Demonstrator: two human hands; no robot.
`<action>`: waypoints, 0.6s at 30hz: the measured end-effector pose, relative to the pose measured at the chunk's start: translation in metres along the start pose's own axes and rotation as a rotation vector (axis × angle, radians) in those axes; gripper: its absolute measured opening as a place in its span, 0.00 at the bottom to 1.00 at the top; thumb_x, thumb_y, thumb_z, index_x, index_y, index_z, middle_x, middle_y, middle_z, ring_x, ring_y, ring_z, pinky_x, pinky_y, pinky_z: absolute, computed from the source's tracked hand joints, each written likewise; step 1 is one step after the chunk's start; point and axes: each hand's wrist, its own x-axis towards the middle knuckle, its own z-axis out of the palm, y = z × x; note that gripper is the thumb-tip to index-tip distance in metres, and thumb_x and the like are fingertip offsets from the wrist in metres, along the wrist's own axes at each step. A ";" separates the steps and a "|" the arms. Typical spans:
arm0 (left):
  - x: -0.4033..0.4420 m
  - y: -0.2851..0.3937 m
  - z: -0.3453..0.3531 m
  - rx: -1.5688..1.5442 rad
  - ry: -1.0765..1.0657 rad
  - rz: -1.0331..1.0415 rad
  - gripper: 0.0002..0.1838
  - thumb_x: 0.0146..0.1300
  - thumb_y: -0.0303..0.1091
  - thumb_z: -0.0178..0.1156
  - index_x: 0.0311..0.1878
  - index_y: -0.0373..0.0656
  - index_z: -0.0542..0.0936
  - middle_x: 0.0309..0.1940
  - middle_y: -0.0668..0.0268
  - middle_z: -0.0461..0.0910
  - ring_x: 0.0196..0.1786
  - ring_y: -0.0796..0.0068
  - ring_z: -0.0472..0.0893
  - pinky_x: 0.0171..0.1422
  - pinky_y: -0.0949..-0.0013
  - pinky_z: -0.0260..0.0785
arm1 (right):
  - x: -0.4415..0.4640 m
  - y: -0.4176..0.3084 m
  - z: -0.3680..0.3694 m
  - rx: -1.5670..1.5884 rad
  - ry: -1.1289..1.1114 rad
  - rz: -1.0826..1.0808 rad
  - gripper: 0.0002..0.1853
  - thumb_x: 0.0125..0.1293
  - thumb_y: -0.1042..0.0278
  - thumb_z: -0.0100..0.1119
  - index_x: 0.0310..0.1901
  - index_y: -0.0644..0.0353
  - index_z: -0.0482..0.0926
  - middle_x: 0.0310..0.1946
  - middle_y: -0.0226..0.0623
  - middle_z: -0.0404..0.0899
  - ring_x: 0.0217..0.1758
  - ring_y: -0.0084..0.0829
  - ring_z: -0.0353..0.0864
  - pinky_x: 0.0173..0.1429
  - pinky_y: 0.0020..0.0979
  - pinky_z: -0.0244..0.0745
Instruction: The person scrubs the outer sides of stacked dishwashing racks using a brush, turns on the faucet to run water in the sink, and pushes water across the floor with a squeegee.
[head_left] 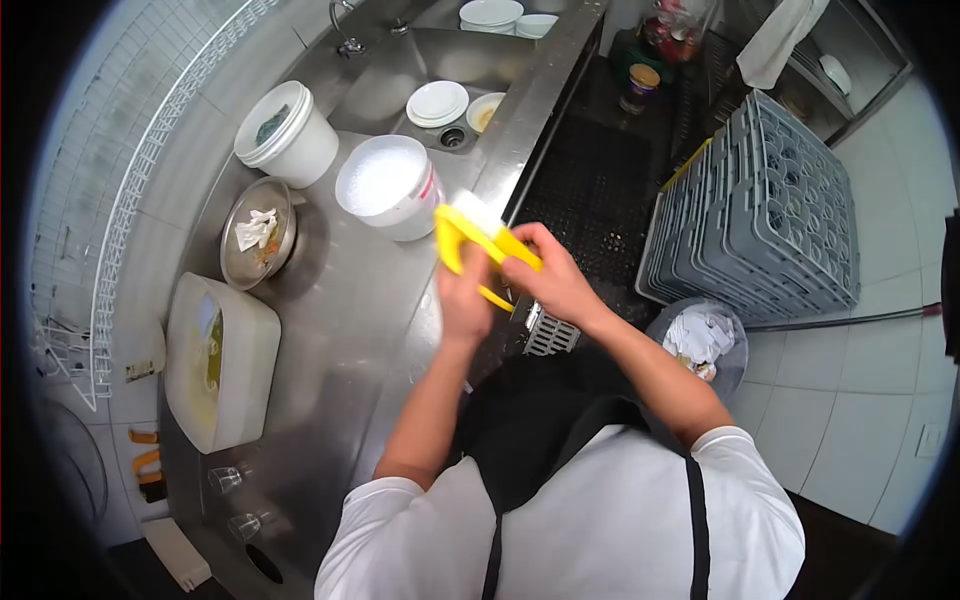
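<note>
Both of my hands are in front of my body, over the front edge of the steel counter (340,330). Between them is a bright yellow thing with a white part (522,252), smeared by motion, so its kind is unclear. My left hand (466,300) grips its lower left side with bent fingers. Closed on the right side is my right hand (550,278), thumb and fingers pressed against the yellow. Just beyond the hands stands a white bucket (410,215) of foamy liquid.
A second white bucket (312,150), a steel bowl (232,262) with scraps and a cream tub (258,370) line the wall side. Plates (437,101) sit in the sink (380,85). Grey glass racks (735,215) and a waste bin (735,375) stand right.
</note>
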 end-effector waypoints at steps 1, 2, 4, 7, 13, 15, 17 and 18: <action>0.015 0.020 0.005 0.113 0.049 0.188 0.21 0.74 0.30 0.56 0.67 0.36 0.68 0.56 0.62 0.76 0.55 0.72 0.77 0.62 0.66 0.70 | 0.004 -0.010 0.007 -0.022 0.033 -0.126 0.29 0.68 0.53 0.67 0.63 0.62 0.71 0.42 0.40 0.83 0.48 0.33 0.84 0.53 0.32 0.78; 0.032 0.044 0.009 0.224 0.097 0.372 0.19 0.75 0.30 0.55 0.65 0.35 0.69 0.55 0.62 0.76 0.53 0.72 0.78 0.60 0.66 0.71 | 0.005 -0.020 0.007 -0.045 0.071 -0.248 0.30 0.69 0.51 0.66 0.63 0.62 0.71 0.42 0.41 0.83 0.48 0.33 0.84 0.53 0.33 0.78; 0.070 0.106 0.004 0.748 0.037 0.588 0.21 0.72 0.41 0.60 0.58 0.33 0.75 0.49 0.58 0.82 0.51 0.67 0.81 0.57 0.63 0.73 | 0.013 -0.024 -0.011 -0.026 0.070 -0.259 0.28 0.70 0.52 0.65 0.63 0.63 0.72 0.44 0.41 0.83 0.48 0.31 0.84 0.53 0.33 0.78; 0.166 0.156 -0.022 1.690 -0.082 0.005 0.29 0.62 0.51 0.67 0.50 0.30 0.80 0.41 0.47 0.85 0.45 0.54 0.86 0.52 0.58 0.76 | 0.042 0.000 -0.068 -0.025 0.027 -0.151 0.21 0.72 0.55 0.62 0.56 0.63 0.79 0.41 0.37 0.85 0.45 0.27 0.84 0.52 0.31 0.78; 0.271 0.072 -0.105 2.392 -0.618 -0.578 0.24 0.56 0.47 0.58 0.41 0.32 0.87 0.45 0.39 0.83 0.52 0.43 0.84 0.59 0.51 0.75 | 0.059 0.046 -0.179 -0.049 0.073 -0.091 0.16 0.73 0.56 0.61 0.49 0.61 0.82 0.34 0.34 0.85 0.39 0.24 0.83 0.45 0.30 0.78; 0.282 0.089 -0.069 2.445 -0.846 -0.863 0.27 0.56 0.55 0.63 0.46 0.39 0.87 0.48 0.45 0.84 0.52 0.46 0.84 0.58 0.52 0.76 | 0.061 0.063 -0.221 -0.045 0.115 -0.050 0.15 0.72 0.57 0.62 0.48 0.61 0.82 0.34 0.35 0.85 0.39 0.24 0.83 0.45 0.30 0.78; 0.286 0.128 -0.033 2.460 -0.601 -0.857 0.34 0.45 0.58 0.74 0.49 0.41 0.86 0.47 0.48 0.86 0.50 0.49 0.85 0.57 0.53 0.76 | 0.056 0.081 -0.261 0.019 0.155 -0.024 0.13 0.72 0.60 0.63 0.46 0.62 0.82 0.34 0.35 0.85 0.38 0.23 0.83 0.45 0.29 0.78; 0.291 0.145 0.001 2.497 -0.482 -0.860 0.33 0.41 0.54 0.77 0.48 0.40 0.87 0.46 0.49 0.86 0.49 0.49 0.86 0.57 0.53 0.76 | 0.050 0.082 -0.282 0.059 0.166 0.019 0.12 0.72 0.61 0.63 0.45 0.62 0.82 0.33 0.34 0.85 0.37 0.23 0.83 0.44 0.28 0.78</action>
